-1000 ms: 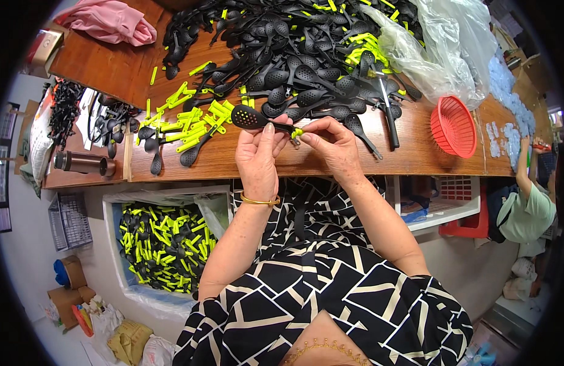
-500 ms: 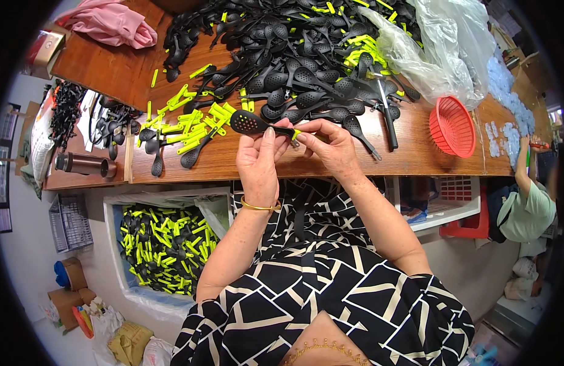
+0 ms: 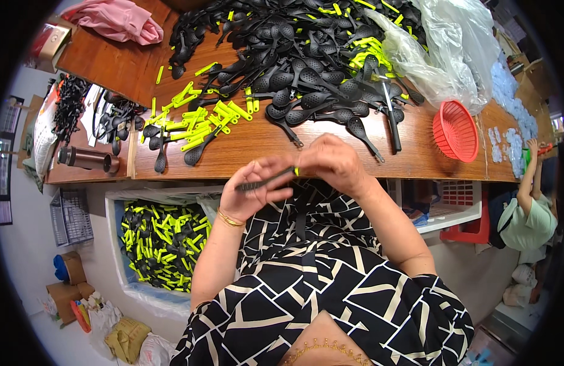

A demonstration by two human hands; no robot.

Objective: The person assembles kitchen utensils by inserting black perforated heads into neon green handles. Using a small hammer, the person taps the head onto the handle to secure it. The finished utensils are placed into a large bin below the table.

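Spoon (image 3: 250, 186) at the worktop's (image 3: 410, 163) near edge: left hand (image 3: 243, 198) half open, spoon across its fingers, grip blurred; right hand (image 3: 338, 163) pinching the lime end (image 3: 296, 171). Probably light, stiff, slick; best held by the handle (image 3: 283, 175).

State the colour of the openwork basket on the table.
The openwork basket is red; it shows best in the head view.

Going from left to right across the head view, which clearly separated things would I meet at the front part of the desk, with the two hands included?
Brown metallic flask → left hand → right hand → black-handled metal tool → red plastic basket.
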